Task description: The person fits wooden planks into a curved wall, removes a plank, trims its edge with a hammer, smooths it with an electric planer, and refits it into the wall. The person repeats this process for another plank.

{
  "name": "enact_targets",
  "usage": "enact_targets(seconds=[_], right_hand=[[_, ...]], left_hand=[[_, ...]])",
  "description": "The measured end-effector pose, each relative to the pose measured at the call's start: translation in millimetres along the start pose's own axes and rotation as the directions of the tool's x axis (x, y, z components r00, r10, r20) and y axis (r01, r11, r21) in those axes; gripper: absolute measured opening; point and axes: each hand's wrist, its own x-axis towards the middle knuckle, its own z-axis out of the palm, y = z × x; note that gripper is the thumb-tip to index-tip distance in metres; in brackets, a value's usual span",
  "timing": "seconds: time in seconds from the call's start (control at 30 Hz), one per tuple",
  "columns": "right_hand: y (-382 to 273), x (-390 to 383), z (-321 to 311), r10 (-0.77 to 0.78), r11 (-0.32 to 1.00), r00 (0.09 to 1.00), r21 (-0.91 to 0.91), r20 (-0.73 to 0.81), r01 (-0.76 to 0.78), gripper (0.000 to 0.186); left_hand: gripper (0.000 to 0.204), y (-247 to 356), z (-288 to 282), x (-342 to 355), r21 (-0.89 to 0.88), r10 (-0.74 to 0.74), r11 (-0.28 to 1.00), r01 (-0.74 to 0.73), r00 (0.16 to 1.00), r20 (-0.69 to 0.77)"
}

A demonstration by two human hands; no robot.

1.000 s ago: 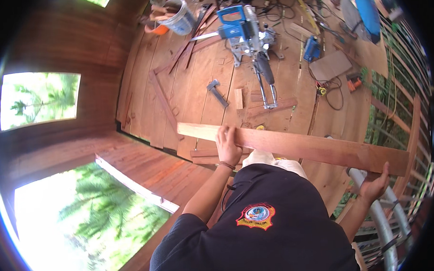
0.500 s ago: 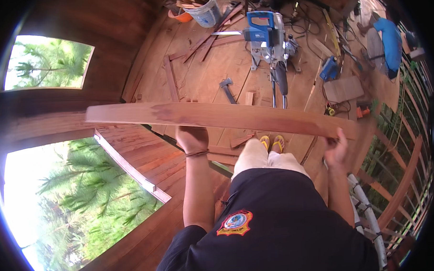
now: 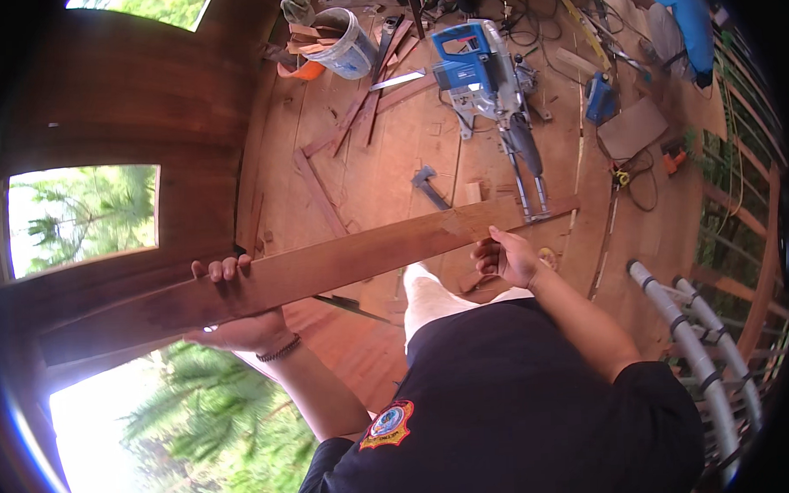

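My left hand (image 3: pixel 245 330) is closed round a long reddish-brown board (image 3: pixel 351 257), its fingertips over the upper edge and palm beneath. The board lies slanted across my front. My right hand (image 3: pixel 508 260) is at the lower edge toward the right end, thumb tip by the edge and fingers loosely curled below it, apart, not wrapped round it. Beyond, on the plank floor (image 3: pixel 331 179), are a hammer (image 3: pixel 429 186), a small wood block (image 3: pixel 473 192) and a blue-and-silver saw (image 3: pixel 484 78).
A bucket of offcuts (image 3: pixel 344 53), loose strips (image 3: pixel 321 188), a blue tool (image 3: pixel 599 96), cardboard (image 3: pixel 634 129) and cables lie about. A person in blue (image 3: pixel 682 28) crouches at upper right. Metal tubes (image 3: pixel 685 349) stand right of me; wall openings (image 3: pixel 85 218) are left.
The board has shifted leftward and tilted, its left end lower. My left hand moved left along with it; my right hand moved left and its fingers are now below the board's edge.
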Motion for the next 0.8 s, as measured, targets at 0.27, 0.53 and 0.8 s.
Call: enact_targets(seconds=[0.27,0.53,0.8], right_hand=[[78,109,-8,-0.393,0.861,0.676,-0.508,-0.624,0.032,0.012],[122,143,-116,-0.445,0.645,0.535,-0.671,-0.718,-0.366,0.013],[126,315,-238,-0.474,0.371,0.493,-0.673,-0.730,-0.640,0.032]], left_hand=[[0.102,29,-113,162,0.197,0.039,0.979,-0.045,0.999,0.034],[0.106,-56,-205,245,0.337,0.090,0.935,-0.112,0.993,0.080],[0.107,-220,-287,249,0.414,0.081,0.904,-0.109,0.993,0.085]])
